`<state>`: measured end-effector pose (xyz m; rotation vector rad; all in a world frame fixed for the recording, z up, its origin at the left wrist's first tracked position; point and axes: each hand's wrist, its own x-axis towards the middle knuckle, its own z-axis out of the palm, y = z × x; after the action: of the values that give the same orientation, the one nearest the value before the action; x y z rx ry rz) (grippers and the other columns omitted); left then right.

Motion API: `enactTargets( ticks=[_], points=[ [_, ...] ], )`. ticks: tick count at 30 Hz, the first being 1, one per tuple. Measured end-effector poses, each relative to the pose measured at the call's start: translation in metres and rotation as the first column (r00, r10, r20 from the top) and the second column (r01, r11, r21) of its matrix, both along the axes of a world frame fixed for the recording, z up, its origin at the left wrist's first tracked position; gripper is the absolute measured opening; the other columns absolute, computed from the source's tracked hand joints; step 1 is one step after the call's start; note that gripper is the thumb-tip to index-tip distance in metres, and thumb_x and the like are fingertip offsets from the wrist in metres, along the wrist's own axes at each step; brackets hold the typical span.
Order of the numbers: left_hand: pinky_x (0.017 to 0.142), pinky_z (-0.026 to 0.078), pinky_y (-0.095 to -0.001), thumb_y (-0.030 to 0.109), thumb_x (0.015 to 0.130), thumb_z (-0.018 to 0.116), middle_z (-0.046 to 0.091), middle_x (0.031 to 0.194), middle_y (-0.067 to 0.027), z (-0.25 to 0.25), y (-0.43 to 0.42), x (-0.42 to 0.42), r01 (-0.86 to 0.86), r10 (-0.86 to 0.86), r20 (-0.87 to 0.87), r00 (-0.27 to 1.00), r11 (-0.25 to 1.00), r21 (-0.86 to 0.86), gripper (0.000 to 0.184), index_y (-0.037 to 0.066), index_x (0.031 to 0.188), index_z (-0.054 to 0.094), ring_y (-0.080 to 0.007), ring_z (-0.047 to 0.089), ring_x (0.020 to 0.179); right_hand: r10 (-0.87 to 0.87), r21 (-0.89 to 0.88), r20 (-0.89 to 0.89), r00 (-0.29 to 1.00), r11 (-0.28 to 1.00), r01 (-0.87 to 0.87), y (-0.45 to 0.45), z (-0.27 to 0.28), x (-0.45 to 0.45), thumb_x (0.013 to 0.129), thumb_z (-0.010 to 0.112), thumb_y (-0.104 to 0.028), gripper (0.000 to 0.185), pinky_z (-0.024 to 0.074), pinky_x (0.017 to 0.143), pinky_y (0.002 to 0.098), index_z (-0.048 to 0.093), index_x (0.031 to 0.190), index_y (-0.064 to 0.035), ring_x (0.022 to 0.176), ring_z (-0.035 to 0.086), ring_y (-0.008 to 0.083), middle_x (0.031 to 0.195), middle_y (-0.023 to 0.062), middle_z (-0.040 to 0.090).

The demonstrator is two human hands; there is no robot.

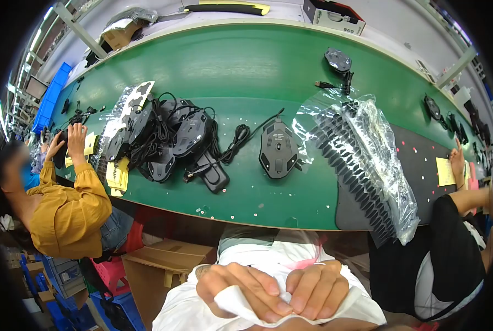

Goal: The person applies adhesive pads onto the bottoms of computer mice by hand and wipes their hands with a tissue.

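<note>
Close to my body, my left hand (245, 289) and my right hand (318, 289) are drawn together with fingers curled on the front of a white shirt (183, 306). Folds of its fabric show under and beside the fingers; the thumbs are mostly hidden. Neither hand touches the table. Beyond them a black computer mouse (278, 148) lies underside up on the green table (246, 207). Left of it, several more mice (193, 132) are heaped with their coiled cables (238, 138).
A plastic bag (392, 182) of black adhesive pads lies right, over a dark mat (423, 160). Another mouse (338, 59) sits at the back. Yellow label sheets (117, 175) are left. A co-worker in a mustard top (70, 215) sits left; another person (423, 254) sits right.
</note>
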<state>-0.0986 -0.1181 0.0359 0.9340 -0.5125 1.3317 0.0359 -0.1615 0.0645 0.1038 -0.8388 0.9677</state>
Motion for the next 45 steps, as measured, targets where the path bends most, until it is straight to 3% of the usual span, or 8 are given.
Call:
enactTargets(
  ticks=[4, 6, 9, 12, 22, 26, 31, 45],
  points=[
    [0.077, 0.057, -0.0346, 0.007, 0.094, 0.056, 0.065, 0.075, -0.0212, 0.033, 0.009, 0.013, 0.077, -0.090, -0.149, 0.985, 0.993, -0.086, 0.013, -0.005, 0.097, 0.052, -0.0340, 0.070, 0.080, 0.187, -0.001, 0.021, 0.982, 0.982, -0.187, 0.023, -0.008, 0.013, 0.096, 0.053, -0.011, 0.021, 0.0568, 0.076, 0.0373, 0.064, 0.090, 0.0063, 0.089, 0.066, 0.0331, 0.091, 0.0224, 0.068],
    [0.080, 0.055, -0.0344, 0.006, 0.096, 0.051, 0.064, 0.081, -0.0185, 0.014, 0.000, 0.006, 0.014, -0.085, -0.133, 0.987, 0.887, -0.462, 0.014, -0.001, 0.107, 0.046, -0.0335, 0.069, 0.092, 0.347, -0.049, 0.135, 0.928, 0.938, -0.343, 0.034, -0.028, 0.024, 0.101, 0.043, -0.015, 0.027, 0.0557, 0.078, 0.0369, 0.060, 0.102, 0.0051, 0.090, 0.065, 0.0339, 0.096, 0.0246, 0.067],
    [0.082, 0.052, -0.0302, 0.004, 0.096, 0.047, 0.063, 0.092, -0.0159, 0.004, 0.012, 0.007, -0.083, -0.080, -0.254, 0.964, 0.814, -0.575, 0.022, 0.002, 0.117, 0.041, -0.0293, 0.067, 0.096, 0.218, -0.616, -0.024, 0.976, 0.765, -0.186, 0.030, -0.039, 0.025, 0.104, 0.036, -0.019, 0.033, 0.0546, 0.077, 0.0324, 0.052, 0.119, 0.0053, 0.083, 0.066, 0.0231, 0.108, 0.0186, 0.066],
    [0.078, 0.049, -0.0261, 0.002, 0.092, 0.042, 0.065, 0.103, -0.0178, -0.003, 0.020, 0.013, -0.381, 0.037, -0.437, 0.899, 0.562, -0.734, 0.027, 0.000, 0.119, 0.039, -0.0186, 0.063, 0.082, 0.092, -0.803, -0.058, 0.994, 0.588, -0.101, 0.039, -0.049, 0.026, 0.103, 0.039, -0.017, 0.030, 0.0539, 0.073, 0.0243, 0.055, 0.118, 0.0045, 0.082, 0.066, 0.0139, 0.107, 0.0137, 0.067],
    [0.078, 0.047, -0.0232, -0.002, 0.090, 0.047, 0.063, 0.109, -0.0176, -0.022, 0.031, -0.002, -0.687, 0.136, -0.783, 0.608, 0.585, -0.431, 0.032, 0.002, 0.122, 0.039, -0.0169, 0.061, 0.087, 0.051, -0.848, 0.206, 0.977, 0.507, 0.153, 0.058, -0.059, 0.032, 0.100, 0.047, -0.012, 0.024, 0.0453, 0.060, 0.0178, 0.061, 0.108, 0.0063, 0.069, 0.057, 0.0064, 0.089, 0.0061, 0.067],
    [0.076, 0.046, -0.0215, -0.003, 0.090, 0.048, 0.063, 0.108, -0.0176, -0.025, 0.027, 0.003, -0.815, 0.280, -0.857, 0.433, 0.527, -0.239, 0.034, 0.003, 0.122, 0.038, -0.0148, 0.060, 0.086, -0.005, -0.630, 0.639, 0.770, 0.571, 0.526, 0.056, -0.063, 0.037, 0.095, 0.051, -0.007, 0.019, 0.0336, 0.053, 0.0173, 0.065, 0.097, 0.0057, 0.059, 0.041, 0.0042, 0.071, -0.0002, 0.058],
    [0.074, 0.046, -0.0201, -0.003, 0.090, 0.048, 0.062, 0.108, -0.0182, -0.034, 0.017, 0.017, -0.901, 0.422, -0.885, 0.197, 0.433, 0.006, 0.033, 0.004, 0.122, 0.038, -0.0136, 0.059, 0.084, -0.057, -0.528, 0.736, 0.675, 0.575, 0.625, 0.054, -0.067, 0.031, 0.087, 0.058, -0.002, 0.012, 0.0293, 0.051, 0.0205, 0.067, 0.091, 0.0063, 0.056, 0.033, 0.0068, 0.061, -0.0024, 0.050],
    [0.097, 0.044, -0.0436, 0.017, 0.075, 0.063, 0.065, 0.113, -0.0177, -0.032, 0.020, 0.024, -0.473, 0.901, -0.407, -0.148, 0.297, 0.830, 0.038, -0.001, 0.109, 0.059, -0.0356, 0.064, 0.101, 0.060, -0.670, 0.582, 0.811, 0.601, 0.436, 0.050, -0.048, 0.019, 0.086, 0.058, -0.004, 0.024, 0.0421, 0.068, 0.0179, 0.058, 0.108, 0.0033, 0.072, 0.052, 0.0084, 0.092, 0.0068, 0.064]
  ],
)
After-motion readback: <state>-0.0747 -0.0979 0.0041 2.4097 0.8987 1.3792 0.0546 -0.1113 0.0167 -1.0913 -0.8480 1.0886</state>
